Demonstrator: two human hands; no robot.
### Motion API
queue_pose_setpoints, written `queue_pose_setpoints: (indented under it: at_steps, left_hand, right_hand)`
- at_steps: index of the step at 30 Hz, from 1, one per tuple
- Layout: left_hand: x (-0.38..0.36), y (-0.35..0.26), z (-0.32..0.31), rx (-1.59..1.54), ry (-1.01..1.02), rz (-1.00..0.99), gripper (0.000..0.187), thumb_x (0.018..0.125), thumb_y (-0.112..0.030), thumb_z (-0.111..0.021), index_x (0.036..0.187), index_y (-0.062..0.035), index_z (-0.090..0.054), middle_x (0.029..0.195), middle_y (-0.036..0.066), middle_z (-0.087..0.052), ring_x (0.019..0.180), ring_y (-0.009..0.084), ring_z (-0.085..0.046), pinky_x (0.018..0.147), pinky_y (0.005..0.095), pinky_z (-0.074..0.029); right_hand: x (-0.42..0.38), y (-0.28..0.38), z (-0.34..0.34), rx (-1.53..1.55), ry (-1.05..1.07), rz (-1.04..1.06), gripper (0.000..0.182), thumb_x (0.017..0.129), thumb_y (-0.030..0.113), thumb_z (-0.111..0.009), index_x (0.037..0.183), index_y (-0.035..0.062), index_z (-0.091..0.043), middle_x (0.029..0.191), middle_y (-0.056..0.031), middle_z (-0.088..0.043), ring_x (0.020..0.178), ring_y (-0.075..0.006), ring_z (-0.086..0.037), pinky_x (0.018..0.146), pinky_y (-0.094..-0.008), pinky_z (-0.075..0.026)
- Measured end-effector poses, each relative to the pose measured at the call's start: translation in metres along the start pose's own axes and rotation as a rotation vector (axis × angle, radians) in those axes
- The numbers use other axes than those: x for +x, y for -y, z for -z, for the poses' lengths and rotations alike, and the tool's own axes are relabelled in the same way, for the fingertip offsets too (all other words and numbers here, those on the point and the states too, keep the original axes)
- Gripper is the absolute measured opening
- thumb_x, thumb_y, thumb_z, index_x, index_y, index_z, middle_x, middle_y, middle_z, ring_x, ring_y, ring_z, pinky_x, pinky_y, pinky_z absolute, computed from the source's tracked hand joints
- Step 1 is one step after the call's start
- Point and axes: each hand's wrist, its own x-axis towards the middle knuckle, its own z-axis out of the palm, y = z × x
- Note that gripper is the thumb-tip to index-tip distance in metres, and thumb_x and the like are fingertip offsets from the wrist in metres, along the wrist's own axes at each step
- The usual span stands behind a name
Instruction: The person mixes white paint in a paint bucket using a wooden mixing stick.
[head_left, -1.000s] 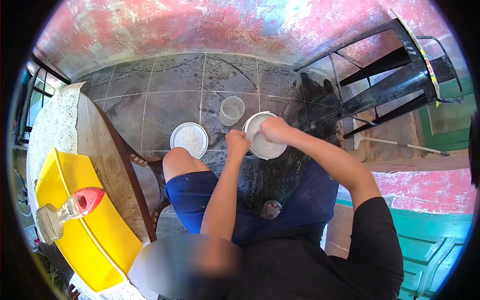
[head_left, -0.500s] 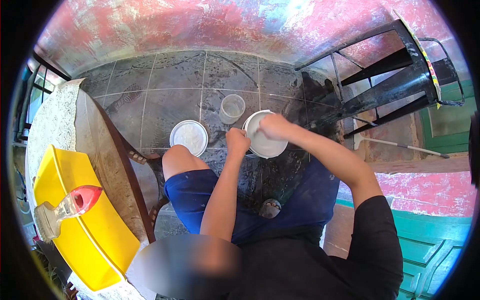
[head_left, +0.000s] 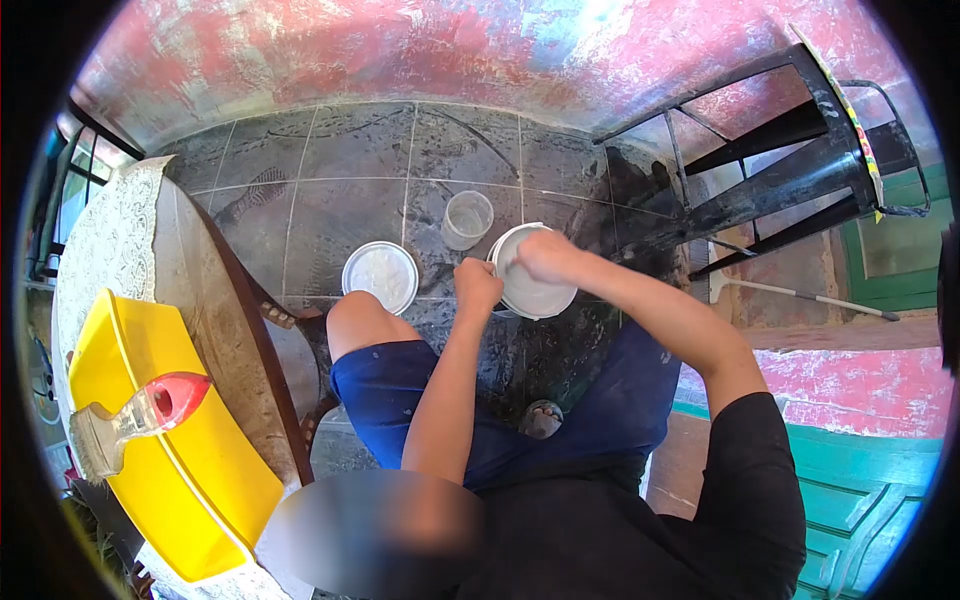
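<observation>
A white bucket (head_left: pixel 548 303) of pale paint or paste stands on the floor between my knees. My left hand (head_left: pixel 479 284) is closed at its left edge, gripping the rim or handle. My right hand (head_left: pixel 545 257) is inside the bucket's mouth, fingers curled and slightly blurred. Whatever it grips is hidden by the hand and the white contents. Just beyond my left hand is a clear plastic cup (head_left: pixel 467 220). A round white lid (head_left: pixel 380 277), smeared with white, lies on the tiles to the left.
On the lace-covered table (head_left: pixel 215 270) at left stands a yellow paint tray (head_left: pixel 210 455) with a red-handled paintbrush (head_left: pixel 150 412) across it. A black metal stool (head_left: pixel 770 190) lies tipped at right. Near it is a long pole (head_left: pixel 810 297). The tiled floor (head_left: pixel 350 150) meets a mottled pink wall.
My right hand shifts very slightly within the bucket's mouth. My left hand keeps its place at the edge. The whole view moves by a few pixels; the other objects stay put.
</observation>
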Motion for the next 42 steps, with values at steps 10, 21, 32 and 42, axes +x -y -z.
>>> queue_pose_setpoints:
  at_steps: [10, 21, 32, 42]
  left_hand:
    - [0.004, 0.01, -0.008, 0.07, -0.047, -0.044, 0.011, 0.062, -0.005, -0.069, 0.073, -0.0024, -0.07, 0.069, 0.02, -0.065, 0.068, 0.0326, -0.069, 0.065, 0.0372, -0.052]
    - [-0.005, -0.008, 0.002, 0.029, -0.064, -0.016, 0.01, 0.061, 0.002, -0.061, 0.068, 0.0014, -0.069, 0.074, 0.03, -0.062, 0.078, 0.0435, -0.065, 0.072, 0.0472, -0.052]
    - [-0.002, -0.019, -0.001, 0.142, -0.043, 0.022, 0.006, 0.064, 0.001, -0.063, 0.066, 0.0035, -0.068, 0.075, 0.028, -0.065, 0.078, 0.0437, -0.067, 0.076, 0.0477, -0.053]
    - [0.003, -0.015, 0.002, 0.18, -0.032, -0.027, 0.004, 0.061, 0.0, -0.062, 0.058, 0.0007, -0.064, 0.071, 0.026, -0.064, 0.071, 0.0433, -0.065, 0.068, 0.0476, -0.051]
  right_hand:
    - [-0.045, -0.018, -0.013, -0.143, 0.253, -0.028, 0.015, 0.074, 0.014, -0.067, 0.08, 0.0017, -0.072, 0.082, -0.0232, -0.069, 0.079, -0.0385, -0.069, 0.07, -0.0475, -0.055]
    - [-0.046, -0.027, -0.012, -0.155, 0.184, -0.208, 0.015, 0.074, 0.01, -0.065, 0.083, -0.0008, -0.071, 0.086, -0.023, -0.069, 0.085, -0.0374, -0.069, 0.074, -0.0487, -0.055]
    - [-0.033, -0.044, -0.016, -0.091, -0.009, -0.344, 0.024, 0.086, 0.023, -0.063, 0.082, 0.0007, -0.072, 0.084, -0.0237, -0.068, 0.081, -0.039, -0.069, 0.071, -0.0489, -0.055]
    - [-0.019, -0.034, -0.031, 0.079, -0.136, -0.34, 0.038, 0.091, 0.031, -0.059, 0.078, -0.0024, -0.071, 0.075, -0.0261, -0.066, 0.073, -0.0435, -0.066, 0.068, -0.0524, -0.053]
